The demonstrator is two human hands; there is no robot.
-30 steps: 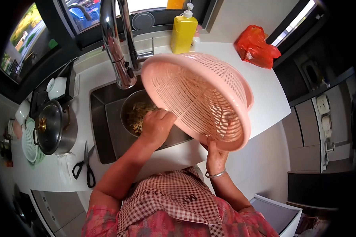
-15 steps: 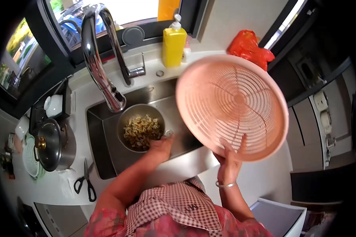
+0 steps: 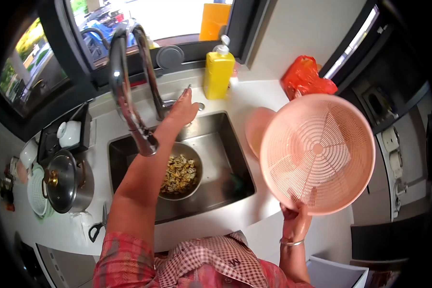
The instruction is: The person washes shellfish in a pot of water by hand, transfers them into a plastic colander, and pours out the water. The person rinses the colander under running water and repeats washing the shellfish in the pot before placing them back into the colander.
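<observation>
My left hand (image 3: pixel 181 109) reaches over the sink to the faucet lever (image 3: pixel 189 87), its fingers closed around it. In my right hand (image 3: pixel 295 223) is the rim of a round pink plastic colander (image 3: pixel 317 148), tilted up above the counter right of the sink. Below my left forearm, a metal bowl (image 3: pixel 200 165) rests in the sink, partly hidden by the arm. Small yellow and brown pieces (image 3: pixel 179 174), perhaps shellfish meat, lie in it. The tall chrome faucet (image 3: pixel 122 91) curves over the sink, and no water stream is visible.
The steel sink (image 3: pixel 221 144) is set in a white counter. Behind it stands a yellow pump bottle (image 3: pixel 218 74). A red plastic bag (image 3: pixel 308 77) and another pink vessel (image 3: pixel 257 126) are at right. A lidded pot (image 3: pixel 65 180) and black-handled scissors (image 3: pixel 97 230) sit at left.
My left hand has moved from beside the metal bowl up to the faucet lever. The colander in my right hand has shifted right and lower, uncovering a pink vessel behind it.
</observation>
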